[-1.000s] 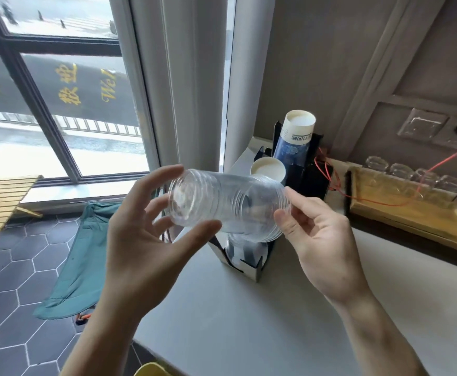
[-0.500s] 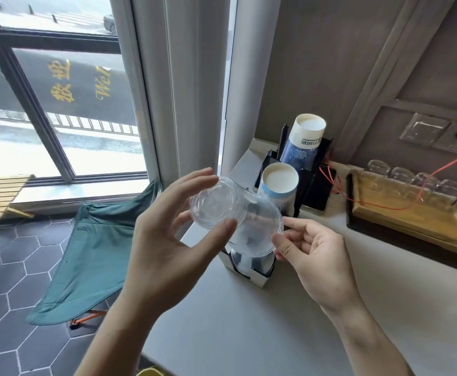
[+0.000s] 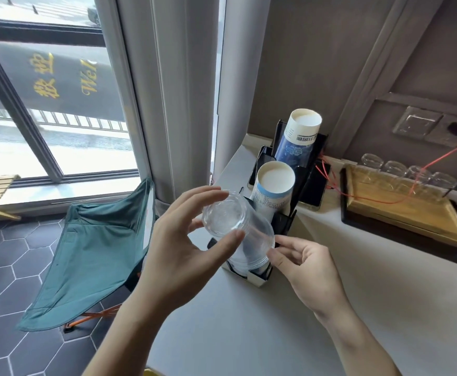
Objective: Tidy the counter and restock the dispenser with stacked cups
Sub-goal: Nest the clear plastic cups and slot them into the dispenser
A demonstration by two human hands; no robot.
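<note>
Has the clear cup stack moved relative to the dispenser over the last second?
Yes. The clear cup stack has swung from lying sideways to mouth-down, lowering toward the dispenser front slot, with both hands on it.

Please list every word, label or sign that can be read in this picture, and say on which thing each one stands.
"Wel": gold letters on the dark banner outside the window; the rest is cut off by the frame.
Two gold Chinese characters on the same banner: seen sideways, not surely readable.
Dark print band on the tall blue paper cup stack: too blurred to read.
Blue print on the light blue paper cup stack: too blurred to read.
Clear plastic cups in the hands: no text.
</note>
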